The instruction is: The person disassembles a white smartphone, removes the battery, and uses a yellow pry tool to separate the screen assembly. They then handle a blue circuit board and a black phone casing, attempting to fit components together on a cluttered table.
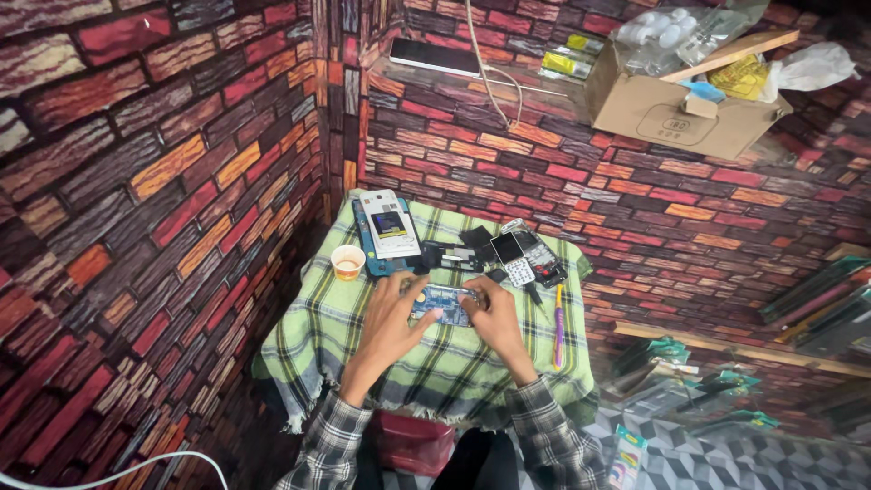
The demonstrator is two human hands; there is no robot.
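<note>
Mostly hidden btwn both hands, small blue device point(442, 302) sits mid green plaid cloth point(318, 331), left hand point(392, 319) & right hand point(493, 318) pinching its ends, fingers curled; parts pile point(508, 249) at far edge too small to tell.

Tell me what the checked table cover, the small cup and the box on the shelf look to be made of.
The table cover looks like woven cloth, matte, green and white plaid with a frayed fringe at its edge. The small cup seems to be paper or thin plastic, pale with an orange band; too small to settle. The box looks like plain brown cardboard, dull, with open flaps.
</note>
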